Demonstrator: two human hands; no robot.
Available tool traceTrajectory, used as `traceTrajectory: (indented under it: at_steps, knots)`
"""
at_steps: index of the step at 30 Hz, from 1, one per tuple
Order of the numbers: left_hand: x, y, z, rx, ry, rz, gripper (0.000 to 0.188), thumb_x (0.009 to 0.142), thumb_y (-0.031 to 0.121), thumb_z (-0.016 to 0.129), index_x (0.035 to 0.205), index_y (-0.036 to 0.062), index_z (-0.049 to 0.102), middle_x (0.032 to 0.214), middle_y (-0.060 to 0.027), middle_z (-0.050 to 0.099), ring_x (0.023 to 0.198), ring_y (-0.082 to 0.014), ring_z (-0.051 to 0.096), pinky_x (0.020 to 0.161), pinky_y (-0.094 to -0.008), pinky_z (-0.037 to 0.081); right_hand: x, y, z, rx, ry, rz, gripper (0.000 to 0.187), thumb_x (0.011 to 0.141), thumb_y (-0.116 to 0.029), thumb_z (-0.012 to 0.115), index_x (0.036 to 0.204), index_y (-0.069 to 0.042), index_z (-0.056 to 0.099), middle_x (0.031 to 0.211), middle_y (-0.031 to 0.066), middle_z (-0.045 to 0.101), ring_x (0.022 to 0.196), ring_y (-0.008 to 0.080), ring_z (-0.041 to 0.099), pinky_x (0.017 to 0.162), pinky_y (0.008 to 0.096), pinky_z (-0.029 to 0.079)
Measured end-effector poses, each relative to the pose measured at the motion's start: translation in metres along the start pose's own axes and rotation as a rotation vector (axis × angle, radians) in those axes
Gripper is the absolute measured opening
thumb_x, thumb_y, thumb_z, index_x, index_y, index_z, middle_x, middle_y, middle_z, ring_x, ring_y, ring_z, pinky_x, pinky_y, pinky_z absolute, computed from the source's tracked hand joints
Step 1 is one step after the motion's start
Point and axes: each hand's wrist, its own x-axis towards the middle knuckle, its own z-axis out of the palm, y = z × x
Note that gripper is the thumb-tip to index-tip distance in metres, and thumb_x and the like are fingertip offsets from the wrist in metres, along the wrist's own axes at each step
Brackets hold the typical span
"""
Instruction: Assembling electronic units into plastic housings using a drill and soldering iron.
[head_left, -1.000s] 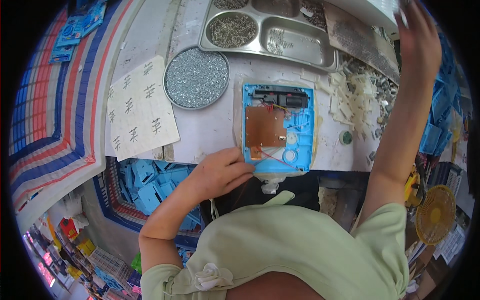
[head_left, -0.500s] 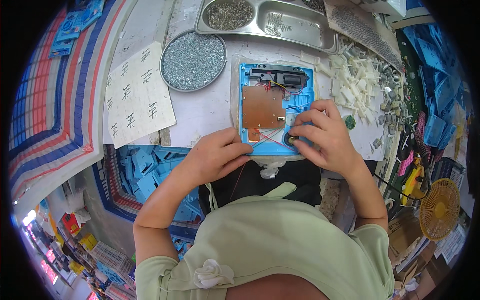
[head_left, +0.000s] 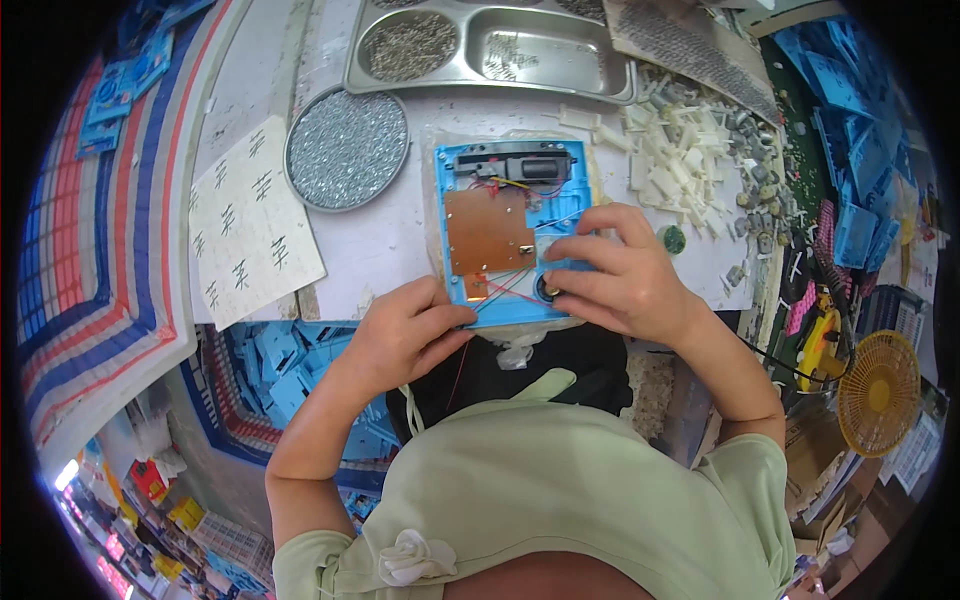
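A shallow blue plastic casing (head_left: pixel 515 318) lies on the table in front of me, with its inside facing up. In it are a brown circuit board (head_left: pixel 486 230), a black module (head_left: pixel 515 167) along the far side, and thin red and dark wires (head_left: pixel 512 287). My left hand (head_left: pixel 408 335) is closed at the near left corner, its fingertips pinching wire ends; a thin red wire hangs below them. My right hand (head_left: pixel 622 275) curls over the right side, thumb and finger closed on a small round dark part (head_left: pixel 545 288) in the near right corner. Its fingertips partly hide that part.
A round tray of screws (head_left: pixel 347 148) stands left of the casing, beside a handwritten sheet (head_left: pixel 255 230). Beyond lies a metal compartment tray (head_left: pixel 490 83) with small metal pieces. White plastic parts (head_left: pixel 680 170) and small metal parts (head_left: pixel 762 180) are heaped at right, near a green disc (head_left: pixel 672 239).
The whole view has shifted, so the table things appear farther left and slightly lower. Both hands keep nearly the same places on the casing.
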Motion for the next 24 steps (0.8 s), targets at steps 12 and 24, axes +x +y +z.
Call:
traceTrajectory:
  at_steps: [12, 24]
  knots:
    - [0.078, 0.005, -0.070, 0.046, -0.085, -0.004, 0.017, 0.086, 0.018, 0.073, 0.097, 0.0056, 0.070, 0.084, -0.0118, 0.064, 0.078, -0.0311, 0.064, 0.070, -0.0411, 0.052, -0.005, 0.053, -0.037, -0.548, -0.103, 0.446, 0.015, 0.078, -0.013, 0.075, 0.092, -0.009, 0.070, 0.088, 0.0068, 0.067, 0.091, 0.0280, 0.058, 0.082, 0.0409, 0.045]
    - [0.309, -0.071, -0.002, 0.712, -0.003, 0.210, 0.016, 0.088, 0.016, 0.066, 0.098, 0.0044, 0.071, 0.088, -0.0151, 0.071, 0.086, -0.0354, 0.069, 0.076, -0.0488, 0.056, -0.041, 0.009, -0.066, 0.185, 0.285, 0.754, 0.019, 0.080, -0.003, 0.075, 0.097, 0.001, 0.067, 0.086, 0.0084, 0.068, 0.076, 0.0160, 0.061, 0.072, 0.0295, 0.048]
